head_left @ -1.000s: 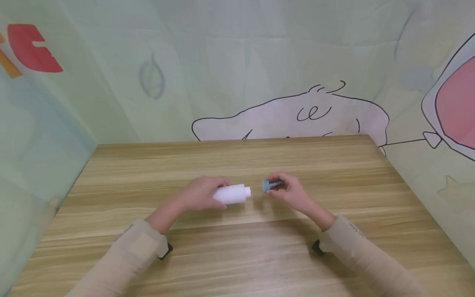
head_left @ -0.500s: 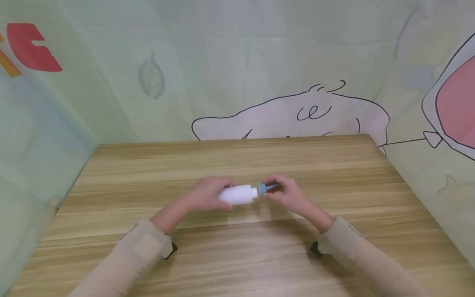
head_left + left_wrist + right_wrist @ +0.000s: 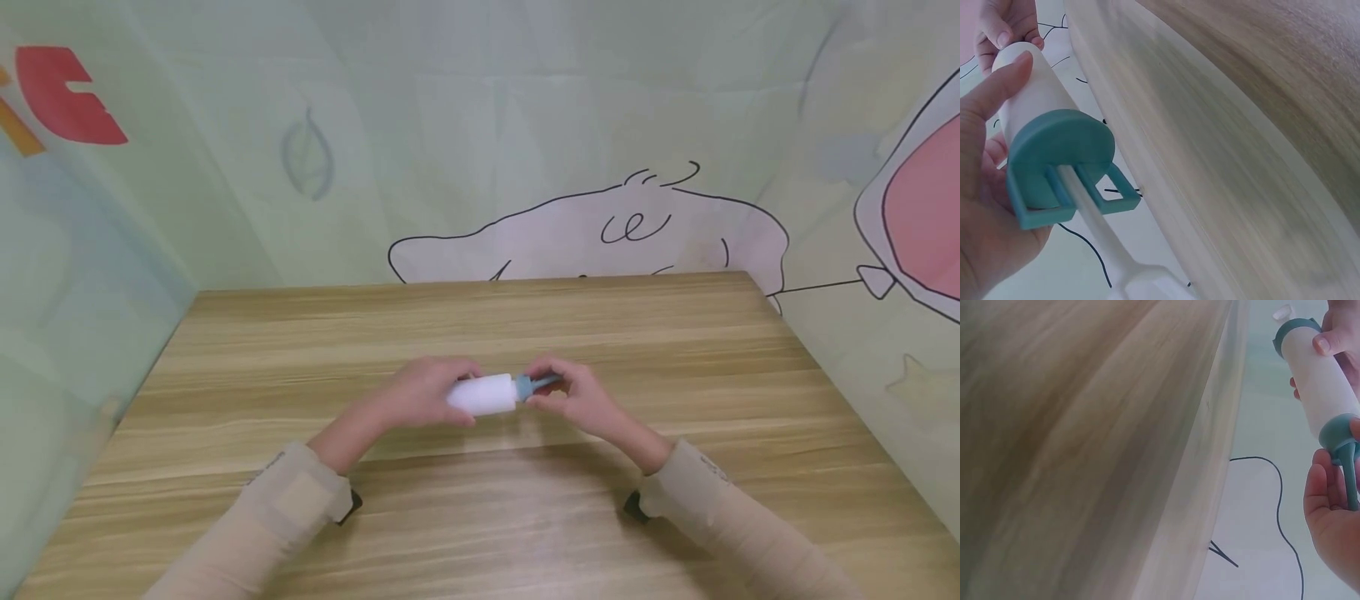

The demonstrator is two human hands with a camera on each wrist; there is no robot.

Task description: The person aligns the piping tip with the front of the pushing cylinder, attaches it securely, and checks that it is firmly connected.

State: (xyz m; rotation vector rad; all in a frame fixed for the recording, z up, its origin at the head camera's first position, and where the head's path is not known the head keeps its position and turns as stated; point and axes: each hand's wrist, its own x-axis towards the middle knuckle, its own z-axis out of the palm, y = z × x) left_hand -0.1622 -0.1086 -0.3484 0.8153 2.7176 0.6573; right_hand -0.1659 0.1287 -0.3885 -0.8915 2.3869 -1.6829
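Observation:
My left hand (image 3: pixel 420 392) grips a large white syringe barrel (image 3: pixel 483 395), held sideways above the table. In the left wrist view, the barrel's near end has a teal two-winged collar (image 3: pixel 1060 156), and a white plunger rod (image 3: pixel 1107 237) comes out of it. The thumb lies along the barrel. My right hand (image 3: pixel 581 398) pinches a teal nozzle (image 3: pixel 523 387) with a thin spout, in line with the barrel. In the right wrist view, the nozzle's wide base (image 3: pixel 1338 434) meets the barrel's end and covers its neck. Whether it is screwed tight cannot be seen.
The wood-grain table (image 3: pixel 480 517) lies beneath both hands. A pale printed cloth (image 3: pixel 480 167) hangs behind it and along the sides, meeting the table's back edge. Each wrist wears a light cuff with a dark camera piece (image 3: pixel 637 506).
The white barrel has moved right and the teal nozzle slightly left. The gap between them has closed, and the nozzle now sits over the barrel's neck.

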